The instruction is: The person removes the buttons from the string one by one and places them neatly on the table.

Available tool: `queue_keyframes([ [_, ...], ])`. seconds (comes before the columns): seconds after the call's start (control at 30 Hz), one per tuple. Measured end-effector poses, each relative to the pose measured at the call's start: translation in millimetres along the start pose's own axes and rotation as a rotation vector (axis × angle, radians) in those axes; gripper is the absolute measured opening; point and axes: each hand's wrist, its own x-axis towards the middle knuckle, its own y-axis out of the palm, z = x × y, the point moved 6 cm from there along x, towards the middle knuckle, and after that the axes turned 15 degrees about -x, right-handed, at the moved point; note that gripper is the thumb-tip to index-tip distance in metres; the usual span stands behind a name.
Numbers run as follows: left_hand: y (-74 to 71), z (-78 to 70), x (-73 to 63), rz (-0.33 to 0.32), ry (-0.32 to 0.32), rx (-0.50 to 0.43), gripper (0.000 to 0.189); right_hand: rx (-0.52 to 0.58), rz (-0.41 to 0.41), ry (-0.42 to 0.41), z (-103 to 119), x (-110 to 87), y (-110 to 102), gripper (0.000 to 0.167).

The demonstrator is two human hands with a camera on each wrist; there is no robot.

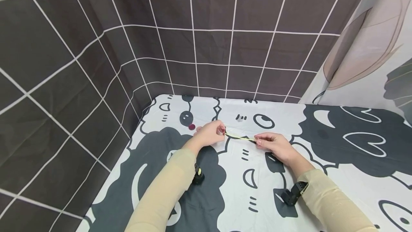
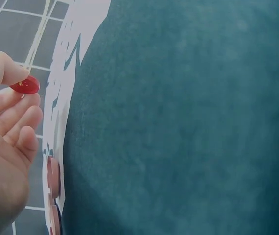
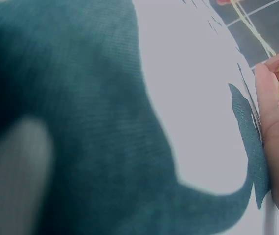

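My left hand [image 1: 209, 134] pinches a shiny red button [image 2: 27, 85] between thumb and fingertips, just above the patterned cloth. From the button a thin yellow string [image 1: 239, 137] runs across to my right hand [image 1: 276, 147], nearly straight between the two. In the right wrist view, the thumb and fingers of that hand grip the end of the string [image 3: 254, 33], and a short length shows between the fingers. On the cloth beside my left hand lie a dark red disc [image 1: 191, 127] and a pinkish disc [image 2: 54, 177], partly hidden by the hand in the head view.
A white and dark grey cloth [image 1: 257, 203] with cartoon faces covers the surface. Dark gridded fabric [image 1: 212, 46] hangs behind and to the left. At the right hangs a pale printed curtain [image 1: 370, 56].
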Motion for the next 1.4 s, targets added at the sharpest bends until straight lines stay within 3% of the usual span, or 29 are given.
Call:
queue_keyframes([
  [0.47, -4.5, 1.6, -0.9, -0.013, 0.057, 0.029, 0.027, 0.028, 0.002, 0.001, 0.5, 0.3, 0.1, 0.047],
  [0.77, -7.3, 4.8, 0.3, -0.017, 0.116, -0.017, 0.024, 0.055, 0.016, -0.002, 0.6, 0.3, 0.3, 0.048],
  [1.2, -20.7, 13.3, -4.1, -0.064, 0.063, -0.058, 0.023, 0.026, 0.012, 0.009, 1.0, 0.4, 0.0, 0.049],
  [1.4, -22.8, 17.6, -5.4, -0.068, 0.090, -0.045, 0.021, -0.004, 0.010, 0.018, 1.2, 0.3, -0.1, 0.048],
])
